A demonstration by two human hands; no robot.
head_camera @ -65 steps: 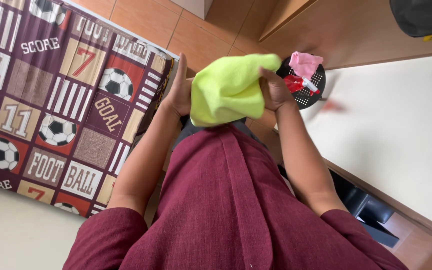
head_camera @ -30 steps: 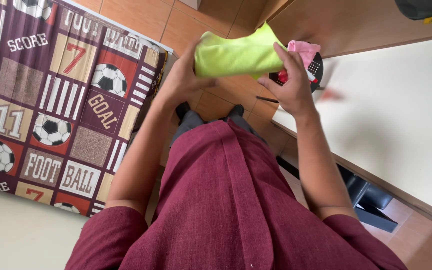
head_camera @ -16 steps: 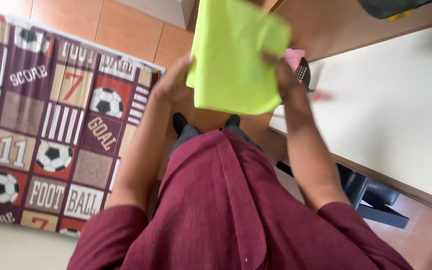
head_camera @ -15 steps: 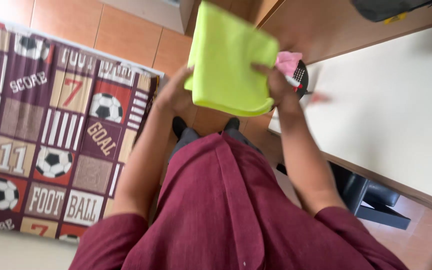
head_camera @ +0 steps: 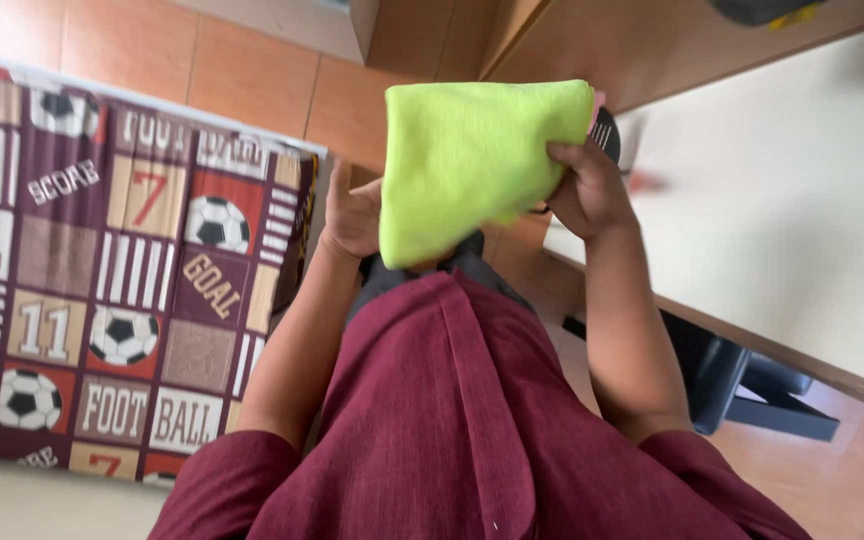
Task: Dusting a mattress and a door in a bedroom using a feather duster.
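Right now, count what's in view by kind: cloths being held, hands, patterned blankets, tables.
Yellow-green cloths: 1
Hands: 2, left hand and right hand, both gripping the cloth
Football-patterned blankets: 1
White tables: 1
Total: 5

A patchwork football-patterned blanket (head_camera: 102, 300) is lying left of the white table (head_camera: 792, 220), with orange floor tiles (head_camera: 252, 90) showing beyond it and a dark chair base (head_camera: 752, 390) sitting beneath the table.
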